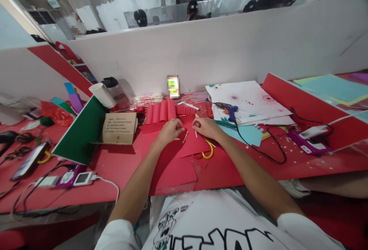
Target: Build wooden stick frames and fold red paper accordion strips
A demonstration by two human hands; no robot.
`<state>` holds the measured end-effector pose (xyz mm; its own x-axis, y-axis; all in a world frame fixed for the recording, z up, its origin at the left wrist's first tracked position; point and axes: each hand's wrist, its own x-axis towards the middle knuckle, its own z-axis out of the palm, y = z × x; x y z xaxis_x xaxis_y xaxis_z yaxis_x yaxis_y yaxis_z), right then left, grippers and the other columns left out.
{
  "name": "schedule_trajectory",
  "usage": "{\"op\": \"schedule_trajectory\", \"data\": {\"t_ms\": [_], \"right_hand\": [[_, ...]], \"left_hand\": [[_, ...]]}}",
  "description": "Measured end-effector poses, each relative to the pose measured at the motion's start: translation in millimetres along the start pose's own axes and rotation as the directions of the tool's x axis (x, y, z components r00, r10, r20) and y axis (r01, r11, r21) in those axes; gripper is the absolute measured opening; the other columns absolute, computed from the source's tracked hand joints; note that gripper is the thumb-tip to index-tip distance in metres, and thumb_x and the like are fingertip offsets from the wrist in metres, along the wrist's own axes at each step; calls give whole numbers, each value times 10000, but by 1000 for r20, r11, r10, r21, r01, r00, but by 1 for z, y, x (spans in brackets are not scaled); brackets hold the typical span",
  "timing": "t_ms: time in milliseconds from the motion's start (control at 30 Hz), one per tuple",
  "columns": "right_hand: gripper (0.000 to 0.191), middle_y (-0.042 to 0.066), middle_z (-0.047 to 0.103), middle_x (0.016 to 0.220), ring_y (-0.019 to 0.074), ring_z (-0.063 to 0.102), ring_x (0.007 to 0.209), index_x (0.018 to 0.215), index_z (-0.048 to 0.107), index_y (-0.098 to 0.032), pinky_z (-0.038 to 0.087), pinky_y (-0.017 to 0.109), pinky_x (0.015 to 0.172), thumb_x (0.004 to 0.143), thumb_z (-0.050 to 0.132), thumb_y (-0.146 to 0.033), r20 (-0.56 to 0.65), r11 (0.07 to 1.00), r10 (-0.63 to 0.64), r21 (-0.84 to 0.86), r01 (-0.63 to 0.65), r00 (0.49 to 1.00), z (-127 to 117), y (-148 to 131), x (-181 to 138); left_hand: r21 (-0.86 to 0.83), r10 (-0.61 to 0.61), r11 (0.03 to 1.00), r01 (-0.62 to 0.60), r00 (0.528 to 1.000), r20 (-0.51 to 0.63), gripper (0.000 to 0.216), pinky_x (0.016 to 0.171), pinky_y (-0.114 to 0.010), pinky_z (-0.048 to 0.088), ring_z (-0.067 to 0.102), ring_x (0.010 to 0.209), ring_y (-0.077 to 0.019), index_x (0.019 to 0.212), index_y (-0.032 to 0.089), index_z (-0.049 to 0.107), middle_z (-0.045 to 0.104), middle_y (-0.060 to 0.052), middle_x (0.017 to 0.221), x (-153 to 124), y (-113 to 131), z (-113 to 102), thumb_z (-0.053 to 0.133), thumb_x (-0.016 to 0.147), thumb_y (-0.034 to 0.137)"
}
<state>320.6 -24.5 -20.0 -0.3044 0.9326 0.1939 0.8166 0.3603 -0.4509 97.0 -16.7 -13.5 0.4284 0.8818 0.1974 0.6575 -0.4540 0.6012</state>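
My left hand (171, 130) is closed in a pinch above red paper (186, 146); what its fingertips hold, if anything, is too small to make out. Facing it, my right hand (206, 128) has thumb and fingers pinched on a thin pale stick (196, 133), whose ends show above and below the fingertips. Between the hands another thin pale stick (185, 137) lies slanted on the paper. Behind them stands a row of red paper rolls (160, 112). Yellow-handled scissors (208, 151) lie partly hidden beside my right wrist.
A blue hot glue gun (231, 111) rests on white drawn-on sheets (250, 97), its black cable looping across the red table. Blue paper (247, 135) lies below. On the left are a cardboard box (119, 128), a green board (83, 135) and a bottle (116, 91). A lit phone (173, 86) leans against the partition.
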Motion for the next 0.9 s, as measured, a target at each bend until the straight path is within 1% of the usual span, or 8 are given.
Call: {"op": "schedule_trajectory", "data": {"t_ms": [133, 233, 300, 367, 500, 633, 700, 900], "right_hand": [[119, 29, 720, 778, 178, 652, 725, 974, 705, -200, 452, 274, 712, 883, 640, -243, -23, 998, -59, -8, 59, 998, 1, 0, 0], [140, 83, 727, 961, 217, 657, 904, 1007, 703, -182, 473, 339, 859, 901, 651, -256, -38, 974, -227, 10, 228, 973, 5, -5, 0], [160, 116, 708, 1069, 242, 631, 1015, 1030, 705, -169, 450, 390, 954, 902, 666, -256, -1, 940, -342, -1, 342, 940, 9, -9, 0], [169, 131, 697, 1097, 258, 612, 1045, 1042, 709, -161, 432, 419, 986, 893, 680, -236, 60, 917, -397, -20, 399, 916, 12, -12, -1], [142, 125, 698, 1066, 256, 602, 1019, 1020, 723, -163, 424, 419, 978, 903, 650, -190, 125, 909, -408, -37, 416, 904, 13, -11, -1], [277, 120, 691, 1135, 252, 585, 1070, 1196, 683, -177, 404, 418, 1006, 928, 617, -196, 95, 910, -410, -21, 413, 907, 13, -5, 1], [308, 124, 684, 1189, 255, 576, 1099, 1235, 669, -183, 392, 424, 1016, 936, 600, -191, 94, 902, -429, -14, 432, 899, 14, -4, 2], [267, 123, 701, 1163, 264, 577, 1054, 1153, 718, -198, 383, 435, 969, 931, 576, -151, 132, 897, -431, -45, 440, 892, 18, -8, 2]], "left_hand": [[62, -10, 998, 9, 1000, 14, 152, 663, -255, 416, 600, 761, -162, 975, 188, 630, 666, -22, 861, -2, 0, 4, 698, 848, 238], [117, -12, 993, 7, 999, 45, 152, 643, -253, 391, 613, 745, -171, 1010, 197, 623, 673, -21, 840, -5, 3, 8, 667, 864, 186], [146, 6, 989, -14, 999, 54, 161, 653, -252, 389, 632, 782, -181, 1001, 203, 621, 688, -33, 879, -6, 6, 10, 659, 855, 147], [152, 16, 988, -26, 998, 63, 171, 659, -252, 389, 645, 810, -190, 998, 207, 620, 699, -40, 904, -7, 7, 11, 664, 848, 137], [144, -7, 990, -3, 998, 67, 193, 649, -251, 380, 652, 791, -190, 1040, 215, 617, 706, -31, 866, -6, 4, 9, 655, 863, 148], [168, -23, 986, 15, 999, 47, 158, 652, -253, 378, 649, 804, -191, 1043, 212, 623, 707, -34, 869, -5, 3, 2, 634, 890, 175], [179, -32, 983, 25, 999, 38, 144, 664, -256, 388, 649, 824, -193, 1037, 208, 626, 707, -41, 886, -5, 4, 0, 624, 896, 180], [183, -39, 983, 24, 996, 82, 201, 718, -266, 431, 653, 885, -197, 1004, 194, 627, 713, -62, 954, -6, 6, -1, 568, 857, 71]]}}
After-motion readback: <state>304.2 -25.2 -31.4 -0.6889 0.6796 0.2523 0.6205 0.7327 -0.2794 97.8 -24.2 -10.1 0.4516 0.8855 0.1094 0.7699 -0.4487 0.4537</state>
